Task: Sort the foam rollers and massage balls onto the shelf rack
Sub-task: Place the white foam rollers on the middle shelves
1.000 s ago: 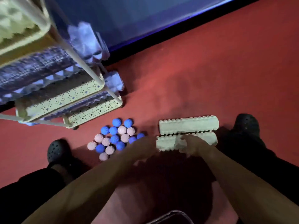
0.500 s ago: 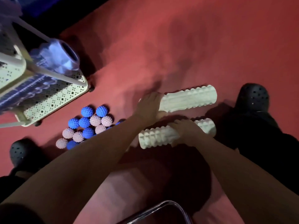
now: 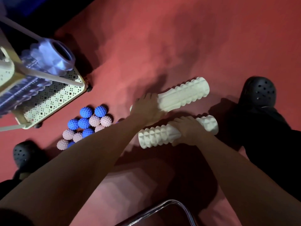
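Red carpeted floor (image 3: 187, 38), dim light, dark wall base at far left corner. Cream perforated shelf rack (image 3: 53, 98) at left, already loaded with bluish translucent foam rollers (image 3: 53, 57) on its tiers.

Changed within the last second: both cream foam rollers, previously lying side by side and touching on the carpet, now separated and taken up one per hand. Left hand (image 3: 146, 110) wrapped round the left end of the far cream roller (image 3: 184, 95), fingers curled over the top. Right hand (image 3: 189, 130) clamped round the middle of the near cream roller (image 3: 159, 136), which now sits angled, left end toward the viewer. Cannot tell whether either roller is fully clear of the floor.

Spiky massage balls (image 3: 88, 124), blue and pink, untouched in a cluster on the carpet between rack and left forearm. Black clog (image 3: 259, 92) at right, another (image 3: 24, 154) at left.

Judged: roller pick-up secured; transfer to rack next; balls not yet started.
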